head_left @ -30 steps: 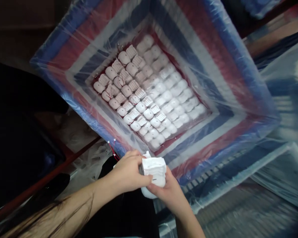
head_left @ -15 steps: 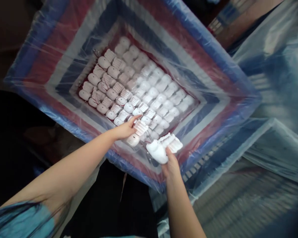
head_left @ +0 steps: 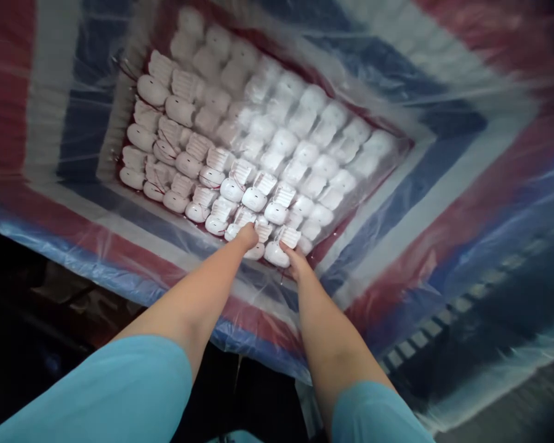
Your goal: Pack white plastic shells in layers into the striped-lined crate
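Rows of white pieces (head_left: 253, 200), each with a rounded end and a ribbed end, lie at the bottom of a deep striped container (head_left: 203, 258). My right hand (head_left: 297, 261) is closed on a white ribbed piece (head_left: 276, 253) at the near right corner of the rows, its thumb on the piece's right side. Just to the left, my left hand (head_left: 248, 237) is closed at another white piece (head_left: 263, 230) in the nearest row; its fingertips are partly hidden. Thin red wires (head_left: 164, 140) run over some pieces on the left.
Clear plastic film (head_left: 341, 80) lines the walls and covers the pieces at the far right. The container's blue near rim (head_left: 244, 338) passes under my forearms. Striped material and clear plastic (head_left: 489, 369) lie outside at the lower right.
My right hand has lowered the white piece from above into the near corner of the rows. My left hand has closed from a spread pose. The view has moved nearer.
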Motion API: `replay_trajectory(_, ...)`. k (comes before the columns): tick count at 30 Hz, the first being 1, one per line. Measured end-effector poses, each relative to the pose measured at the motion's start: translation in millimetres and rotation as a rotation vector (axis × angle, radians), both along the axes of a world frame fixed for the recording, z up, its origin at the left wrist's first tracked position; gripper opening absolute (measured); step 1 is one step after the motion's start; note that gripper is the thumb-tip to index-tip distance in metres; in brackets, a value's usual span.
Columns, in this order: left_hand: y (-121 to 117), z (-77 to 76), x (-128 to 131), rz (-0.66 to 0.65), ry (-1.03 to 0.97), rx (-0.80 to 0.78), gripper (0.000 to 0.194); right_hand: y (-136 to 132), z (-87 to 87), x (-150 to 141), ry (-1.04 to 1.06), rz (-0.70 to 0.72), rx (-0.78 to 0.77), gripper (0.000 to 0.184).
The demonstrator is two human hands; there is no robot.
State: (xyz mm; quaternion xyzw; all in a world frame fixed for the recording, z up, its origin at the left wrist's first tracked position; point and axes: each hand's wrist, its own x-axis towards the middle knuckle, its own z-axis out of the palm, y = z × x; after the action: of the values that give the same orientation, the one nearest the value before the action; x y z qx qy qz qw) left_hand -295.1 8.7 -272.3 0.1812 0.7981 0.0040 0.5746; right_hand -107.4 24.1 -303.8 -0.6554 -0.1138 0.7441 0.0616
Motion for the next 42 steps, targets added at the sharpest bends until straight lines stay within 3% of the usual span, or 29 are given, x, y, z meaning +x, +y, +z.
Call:
replay_trajectory(3, -1.1, -19.2, 4.8, -0.057, 0.037, -0.041, 0.035, -5.9, -14.0, 0.2, 0.013, 0.065, -0.031, 0.06)
replay_trajectory(5, -1.7, -24.2, 8.7, -0.092, 0.062, -0.048, 0.035, -10.8, -18.7, 3.0, 0.011, 0.095, -0.046, 0.058)
replay_trajectory(11, -0.9, -13.7, 20.8, -0.124, 0.137, -0.081, 0.043, -19.1, -16.0, 15.5, -0.007, 0.003, -0.055, 0.058)
replay_trajectory(16, 5.7, -11.8, 24.0, -0.158, 0.196, -0.109, 0.027, -15.7, -13.9, 14.2, -0.013, -0.024, 0.0, 0.063)
replay_trajectory(19, 8.1, -11.0, 25.6, -0.201, 0.255, -0.085, 0.032, -14.0, -17.7, 9.3, -0.068, 0.01, 0.036, 0.063)
replay_trajectory(22, 6.1, -4.6, 27.4, -0.273, 0.264, -0.022, 0.037, -14.5, -21.1, 6.3, -0.184, 0.09, 0.066, 0.069)
replay_trajectory(25, -0.3, 4.4, 31.0, -0.405, 0.146, 0.128, 0.045, -14.8, -18.9, 4.1, -0.277, 0.188, 0.126, 0.075)
replay_trajectory(28, -8.2, 8.3, 38.4, -0.51, 0.014, 0.23, 0.047, -13.4, -9.2, -1.0, -0.452, 0.426, 0.239, 0.071)
replay_trajectory(30, -12.1, 6.3, 44.8, -0.525, -0.037, 0.204, 0.045, -12.8, 0.6, -6.4, -0.597, 0.592, 0.287, 0.07)
replay_trajectory(33, -14.5, -0.4, 52.5, -0.499, -0.108, 0.116, 0.041, -14.3, 15.9, -15.8, -0.7, 0.732, 0.346, 0.072)
replay_trajectory(37, -14.2, -6.7, 54.7, -0.456, -0.211, 0.095, 0.05, -18.2, 26.5, -28.7, -0.746, 0.799, 0.28, 0.078)
replay_trajectory(42, -11.4, -5.5, 51.0, -0.472, -0.251, 0.087, 0.061, -17.2, 25.6, -45.3, -0.776, 0.838, 0.241, 0.085)
